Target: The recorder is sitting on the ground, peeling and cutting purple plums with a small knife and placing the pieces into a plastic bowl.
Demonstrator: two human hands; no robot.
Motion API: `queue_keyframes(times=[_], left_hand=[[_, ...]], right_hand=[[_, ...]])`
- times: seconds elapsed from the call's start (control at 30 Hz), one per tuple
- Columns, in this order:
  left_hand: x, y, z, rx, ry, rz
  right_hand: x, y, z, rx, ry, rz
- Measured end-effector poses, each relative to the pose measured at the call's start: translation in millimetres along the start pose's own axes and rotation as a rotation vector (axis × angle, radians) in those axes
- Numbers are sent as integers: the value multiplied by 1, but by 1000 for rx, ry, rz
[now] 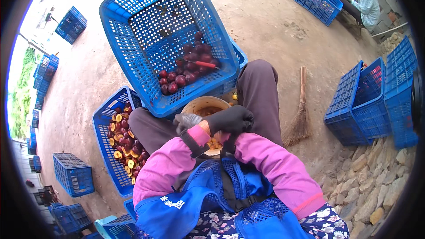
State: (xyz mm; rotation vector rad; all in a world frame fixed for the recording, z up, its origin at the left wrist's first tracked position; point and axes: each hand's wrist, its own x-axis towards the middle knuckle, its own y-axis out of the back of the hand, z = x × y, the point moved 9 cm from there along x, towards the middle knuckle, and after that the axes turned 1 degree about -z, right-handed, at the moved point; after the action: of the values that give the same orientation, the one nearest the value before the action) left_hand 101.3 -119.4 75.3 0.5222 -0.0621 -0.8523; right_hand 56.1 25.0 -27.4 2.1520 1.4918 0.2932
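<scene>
My wrists are crossed over a pale bucket (197, 102) with orange-brown bits inside, between my knees. My left hand (232, 119), in a black glove, has its fingers curled down beside the right cuff; what they grip is hidden. Bare skin shows at the left wrist. My right hand (187, 121) appears to be the grey-gloved one by that wrist, its fingers mostly hidden. Ahead, a tilted blue crate (116, 40) holds dark red plums (180, 80) and a red-handled tool (206, 65) with a thin end. At left, a blue crate (101, 128) holds cut plums (128, 147) with yellow flesh.
A straw broom (302, 110) lies right of my knee. Blue crates (361, 102) stand at right near piled stones (372, 181). Further crates (73, 173) line the left. At the back right a person in a hat (368, 6) sits by another crate (316, 1).
</scene>
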Motion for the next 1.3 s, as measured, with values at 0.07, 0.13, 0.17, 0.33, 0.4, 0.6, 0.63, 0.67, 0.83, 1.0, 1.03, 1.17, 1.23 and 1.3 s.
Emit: queue_keyframes(times=[0.07,0.13,0.17,0.33,0.4,0.6,0.63,0.67,0.83,1.0,1.03,1.17,1.23,1.3], left_hand=[[1,5,0,-107,51,-10],[1,3,1,-270,100,-53],[2,2,10,-159,48,-43],[-2,-6,-8,-92,214,-102],[-3,-4,-15,14,122,-90],[-8,-8,-13,283,24,-18],[-9,0,-9,270,70,44],[-10,-3,-19,292,103,62],[-4,-1,0,254,163,79],[-24,9,-22,-281,313,275],[-21,7,-20,-307,340,254],[-16,5,-4,-55,161,139],[-20,8,18,-6,79,116],[-23,3,22,-86,-48,104]], right_hand=[[-7,-10,24,-179,-46,-10],[-21,-16,46,-310,-78,-38],[-27,-21,55,-356,-87,-56],[-37,-54,54,-451,-40,-146],[-42,-66,56,-476,-36,-181],[-53,-87,56,-539,-30,-245],[-54,-91,56,-555,-24,-255],[-54,-94,56,-580,-24,-264],[-47,-92,103,-652,89,-88],[-61,-43,60,-665,214,-167],[-63,-48,62,-621,162,-210],[-60,-67,49,-487,69,-253],[-61,-65,47,-455,47,-246],[-63,-66,43,-417,35,-243]])
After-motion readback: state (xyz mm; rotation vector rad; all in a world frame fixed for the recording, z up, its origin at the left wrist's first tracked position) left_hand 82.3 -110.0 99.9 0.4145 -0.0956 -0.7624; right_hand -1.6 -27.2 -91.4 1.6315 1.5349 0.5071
